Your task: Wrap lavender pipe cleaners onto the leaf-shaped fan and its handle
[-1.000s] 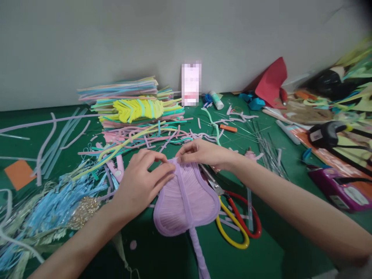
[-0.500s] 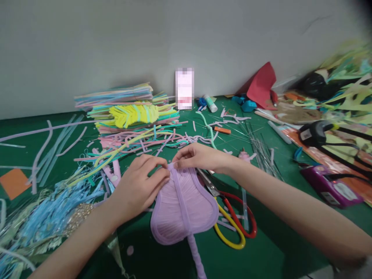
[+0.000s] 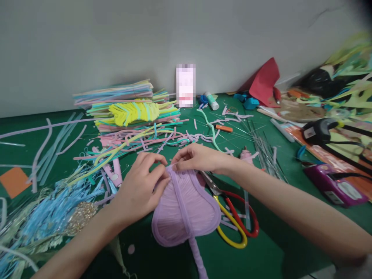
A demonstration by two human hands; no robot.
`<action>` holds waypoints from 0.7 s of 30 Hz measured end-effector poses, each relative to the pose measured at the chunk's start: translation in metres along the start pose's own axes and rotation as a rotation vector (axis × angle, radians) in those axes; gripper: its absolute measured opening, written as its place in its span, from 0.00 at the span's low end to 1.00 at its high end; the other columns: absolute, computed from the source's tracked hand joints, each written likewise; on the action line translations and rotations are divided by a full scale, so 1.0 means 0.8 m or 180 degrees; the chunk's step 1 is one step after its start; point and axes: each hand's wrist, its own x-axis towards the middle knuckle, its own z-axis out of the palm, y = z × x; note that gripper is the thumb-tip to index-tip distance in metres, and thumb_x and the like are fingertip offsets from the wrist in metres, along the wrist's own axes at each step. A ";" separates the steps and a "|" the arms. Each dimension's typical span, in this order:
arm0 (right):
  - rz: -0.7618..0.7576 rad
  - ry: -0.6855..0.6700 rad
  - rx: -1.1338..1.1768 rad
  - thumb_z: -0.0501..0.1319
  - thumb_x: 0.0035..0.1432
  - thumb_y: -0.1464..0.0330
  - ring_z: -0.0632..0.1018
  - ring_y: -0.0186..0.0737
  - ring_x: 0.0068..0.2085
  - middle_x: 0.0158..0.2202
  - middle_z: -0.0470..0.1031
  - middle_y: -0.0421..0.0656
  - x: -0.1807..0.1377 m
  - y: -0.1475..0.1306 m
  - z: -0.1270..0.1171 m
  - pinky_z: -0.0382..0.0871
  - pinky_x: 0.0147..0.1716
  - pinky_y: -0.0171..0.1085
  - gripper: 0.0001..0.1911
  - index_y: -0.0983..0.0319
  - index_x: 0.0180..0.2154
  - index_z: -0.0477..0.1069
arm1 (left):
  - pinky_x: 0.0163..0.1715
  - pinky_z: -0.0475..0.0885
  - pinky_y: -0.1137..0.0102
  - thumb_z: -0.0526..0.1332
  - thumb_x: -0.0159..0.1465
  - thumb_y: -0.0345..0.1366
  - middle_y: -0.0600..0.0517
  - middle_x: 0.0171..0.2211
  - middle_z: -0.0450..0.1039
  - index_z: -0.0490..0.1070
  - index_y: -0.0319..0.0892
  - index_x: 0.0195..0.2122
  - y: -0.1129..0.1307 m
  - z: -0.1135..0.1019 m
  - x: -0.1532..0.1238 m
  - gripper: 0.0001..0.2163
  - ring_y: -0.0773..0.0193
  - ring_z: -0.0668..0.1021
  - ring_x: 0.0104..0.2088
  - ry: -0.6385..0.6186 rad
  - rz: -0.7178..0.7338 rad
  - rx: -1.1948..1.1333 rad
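Observation:
A lilac hand fan [image 3: 200, 209], edged with pipe cleaner and with a wrapped handle, lies in front of me, handle toward me. My left hand [image 3: 147, 180] is closed on its upper left edge, thumb and fingers pinching the rim. At the top of the fan my right hand [image 3: 194, 158] pinches the rim beside the central rib; its fingertips are partly hidden. Under the fan's right side sit scissors [image 3: 229, 211] with one red and one yellow handle, their blades partly covered by my right hand and the fan.
Pipe cleaner bundles [image 3: 116, 93] and a yellow bunch [image 3: 133, 113] lie at the back left. A phone [image 3: 185, 86] leans on the wall. Thin wires [image 3: 267, 155] and a purple box [image 3: 334, 185] are to the right. Blue tassels [image 3: 58, 209] lie left, by an orange square [image 3: 16, 182].
Both hands keep their pinch at the fan's top. The left fingers have shifted slightly along the rim, and the view has moved a little.

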 end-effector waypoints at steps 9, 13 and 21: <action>-0.0021 -0.0076 0.0202 0.63 0.50 0.67 0.72 0.30 0.29 0.28 0.74 0.39 0.000 0.015 -0.009 0.65 0.31 0.30 0.08 0.64 0.32 0.76 | 0.47 0.69 0.56 0.64 0.60 0.41 0.48 0.47 0.69 0.64 0.44 0.42 -0.015 -0.001 -0.003 0.13 0.55 0.72 0.48 -0.0363 -0.0681 -0.0855; -0.0060 -0.0060 0.0149 0.64 0.50 0.66 0.70 0.29 0.27 0.26 0.72 0.38 -0.004 0.015 -0.007 0.64 0.27 0.29 0.08 0.64 0.32 0.75 | 0.35 0.75 0.62 0.67 0.56 0.43 0.51 0.42 0.72 0.63 0.46 0.46 -0.011 0.004 -0.001 0.19 0.59 0.78 0.37 -0.0756 -0.1740 -0.2034; -0.0250 0.0162 -0.0359 0.64 0.50 0.65 0.69 0.28 0.25 0.27 0.73 0.38 -0.007 0.011 -0.004 0.63 0.26 0.30 0.08 0.64 0.31 0.76 | 0.33 0.74 0.67 0.68 0.55 0.39 0.54 0.37 0.74 0.65 0.47 0.43 -0.008 0.011 -0.001 0.17 0.63 0.78 0.34 -0.0532 -0.1968 -0.2576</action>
